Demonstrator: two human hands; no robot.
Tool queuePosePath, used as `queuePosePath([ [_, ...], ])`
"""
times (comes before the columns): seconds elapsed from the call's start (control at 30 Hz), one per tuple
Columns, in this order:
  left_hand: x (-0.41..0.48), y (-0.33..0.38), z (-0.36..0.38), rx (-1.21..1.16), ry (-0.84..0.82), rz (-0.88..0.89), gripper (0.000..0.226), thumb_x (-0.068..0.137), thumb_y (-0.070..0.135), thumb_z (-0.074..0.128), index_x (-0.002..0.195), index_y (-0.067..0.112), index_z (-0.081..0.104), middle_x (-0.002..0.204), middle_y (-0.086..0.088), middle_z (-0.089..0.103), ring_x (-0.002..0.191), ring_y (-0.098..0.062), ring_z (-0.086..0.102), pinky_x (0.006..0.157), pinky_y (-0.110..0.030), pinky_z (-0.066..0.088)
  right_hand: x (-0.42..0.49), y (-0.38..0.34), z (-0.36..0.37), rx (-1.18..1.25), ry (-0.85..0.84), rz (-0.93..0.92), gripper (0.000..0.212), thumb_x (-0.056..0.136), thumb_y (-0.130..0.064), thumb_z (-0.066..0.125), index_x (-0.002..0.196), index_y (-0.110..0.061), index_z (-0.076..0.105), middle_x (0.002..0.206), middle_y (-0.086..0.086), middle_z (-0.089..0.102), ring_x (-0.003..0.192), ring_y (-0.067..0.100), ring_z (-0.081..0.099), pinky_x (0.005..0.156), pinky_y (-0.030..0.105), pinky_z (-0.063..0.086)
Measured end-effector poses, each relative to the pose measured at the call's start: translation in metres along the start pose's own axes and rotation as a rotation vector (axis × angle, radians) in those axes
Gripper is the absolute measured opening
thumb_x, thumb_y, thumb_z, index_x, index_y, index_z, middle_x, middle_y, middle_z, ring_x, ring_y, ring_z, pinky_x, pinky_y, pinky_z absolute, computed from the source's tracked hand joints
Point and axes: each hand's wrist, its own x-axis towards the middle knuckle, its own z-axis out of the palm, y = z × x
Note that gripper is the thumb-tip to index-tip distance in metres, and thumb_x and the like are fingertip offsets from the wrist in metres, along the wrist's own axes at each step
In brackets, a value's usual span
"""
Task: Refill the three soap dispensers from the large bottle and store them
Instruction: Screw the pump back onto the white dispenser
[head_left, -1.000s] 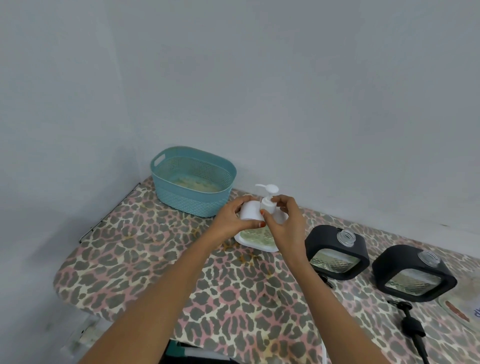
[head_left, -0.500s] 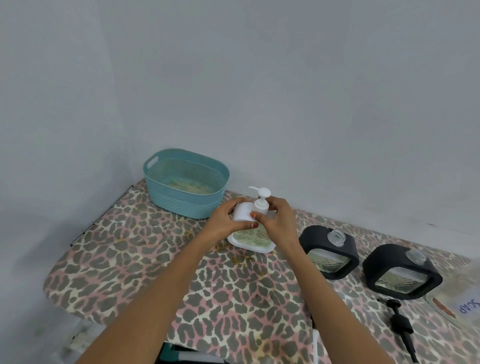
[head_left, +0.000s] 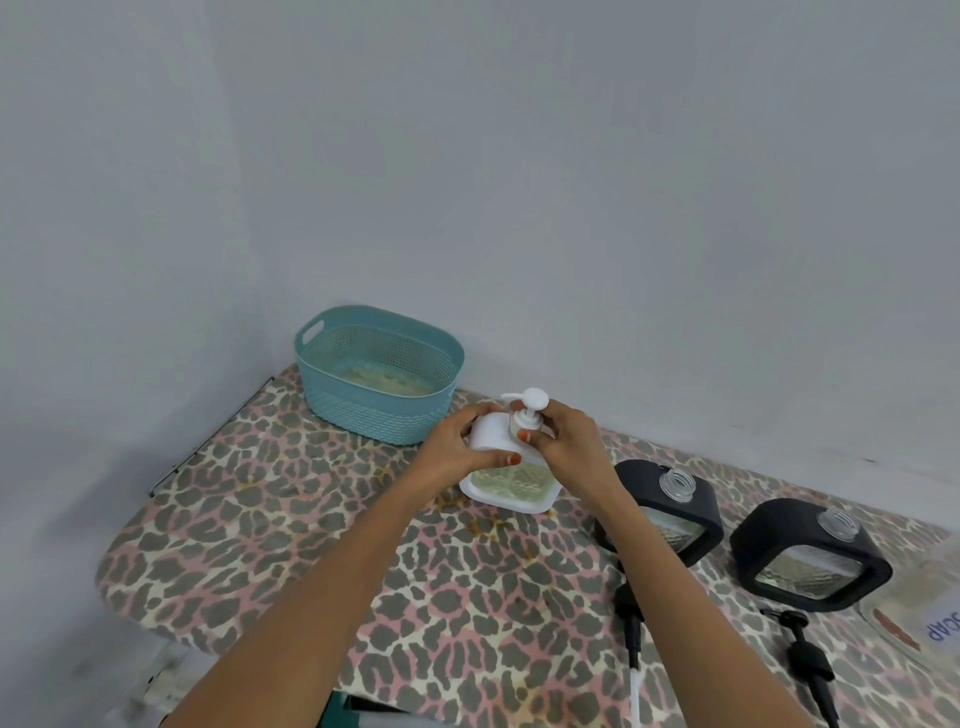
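Three dispensers I count.
One white square plastic dispenser (head_left: 491, 434), two black square plastic dispensers (head_left: 639, 483) (head_left: 779, 530), two loose black pumps (head_left: 631, 623) (head_left: 808, 660), one teal woven-plastic basket (head_left: 379, 410).

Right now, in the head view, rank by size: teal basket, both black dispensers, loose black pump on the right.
1. Teal woven plastic basket.
2. Middle black square soap dispenser and right black dispenser: alike, the middle partly behind a forearm, so tied.
3. Loose black plastic pump.
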Motion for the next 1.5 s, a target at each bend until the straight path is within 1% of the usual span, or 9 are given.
queuePosePath([
  [0.37,-0.001,0.001,-0.001,-0.003,-0.002,-0.019,0.056,0.063,0.021,0.083,0.109,0.033,0.053,0.118,0.003,0.059,0.111,-0.018,0.056,0.098,-0.038,0.047,0.001,0.004,0.014,0.05,0.204,0.034,0.035,0.072,-0.014,0.075,0.092,-0.013,0.046,0.092,0.0,0.052,0.082,0.015,0.051,0.062,0.012,0.036],
  [0.47,-0.001,0.0,0.0,0.005,-0.005,-0.021,0.058,0.062,0.022,0.083,0.111,0.031,0.054,0.118,0.002,0.06,0.111,-0.018,0.056,0.097,-0.042,0.047,0.001,0.006,0.022,0.047,0.259,0.037,0.037,0.072,-0.017,0.074,0.09,-0.015,0.042,0.091,0.004,0.051,0.081,0.021,0.053,0.066,0.025,0.043],
  [0.7,-0.002,0.003,-0.001,-0.016,-0.001,-0.014,0.053,0.064,0.017,0.082,0.105,0.034,0.052,0.114,0.004,0.058,0.111,-0.018,0.055,0.095,-0.035,0.047,-0.008,0.007,0.006,0.151,0.033,0.012,0.051,0.082,-0.016,0.066,0.129,-0.017,0.044,0.119,-0.008,0.049,0.109,0.008,0.046,0.087,0.02,0.033],
  [0.83,-0.003,0.004,0.0,-0.012,-0.003,-0.017,0.053,0.066,0.018,0.08,0.105,0.035,0.049,0.113,0.006,0.055,0.109,-0.015,0.053,0.094,-0.032,0.046,-0.009,0.014,0.0,0.128,-0.011,-0.015,0.036,0.087,-0.013,0.058,0.123,-0.014,0.057,0.123,0.0,0.06,0.116,0.013,0.053,0.093,0.024,0.037],
  [1.0,-0.002,0.005,-0.003,-0.017,-0.03,-0.023,0.053,0.065,0.015,0.08,0.104,0.034,0.05,0.113,0.006,0.056,0.11,-0.016,0.054,0.096,-0.034,0.047,-0.002,0.01,0.009,0.085,0.19,-0.008,0.033,0.075,-0.017,0.074,0.104,-0.009,0.058,0.096,-0.004,0.059,0.09,0.009,0.053,0.068,0.007,0.037],
  [1.1,-0.002,0.005,-0.003,-0.04,-0.04,-0.035,0.055,0.065,0.013,0.081,0.106,0.033,0.051,0.115,0.004,0.058,0.111,-0.017,0.055,0.096,-0.036,0.048,0.002,0.009,0.018,0.026,0.29,-0.012,0.041,0.068,-0.024,0.08,0.092,-0.016,0.049,0.088,-0.004,0.054,0.083,0.015,0.054,0.074,0.026,0.045],
  [1.2,-0.001,0.005,-0.004,-0.03,-0.043,-0.038,0.054,0.065,0.013,0.08,0.108,0.032,0.052,0.116,0.002,0.058,0.112,-0.018,0.056,0.096,-0.036,0.048,0.002,0.01,0.022,-0.037,0.276,0.038,0.051,0.065,-0.033,0.081,0.101,-0.015,0.049,0.093,-0.004,0.05,0.088,0.017,0.052,0.085,0.038,0.045],
  [1.3,0.0,0.004,-0.004,-0.01,-0.052,-0.019,0.053,0.066,0.013,0.08,0.11,0.028,0.054,0.118,-0.001,0.06,0.112,-0.02,0.056,0.096,-0.039,0.048,-0.005,0.012,0.016,0.036,0.168,0.053,0.06,0.071,-0.031,0.077,0.12,-0.013,0.047,0.11,-0.005,0.05,0.104,0.013,0.047,0.093,0.034,0.039],
  [1.5,0.002,0.001,-0.002,-0.014,-0.029,-0.045,0.057,0.064,0.018,0.081,0.111,0.032,0.052,0.123,0.001,0.057,0.114,-0.019,0.054,0.098,-0.039,0.047,-0.012,0.014,0.002,0.202,0.051,0.029,0.036,0.085,-0.014,0.062,0.121,-0.015,0.058,0.12,0.0,0.061,0.112,0.013,0.054,0.099,0.034,0.041],
])
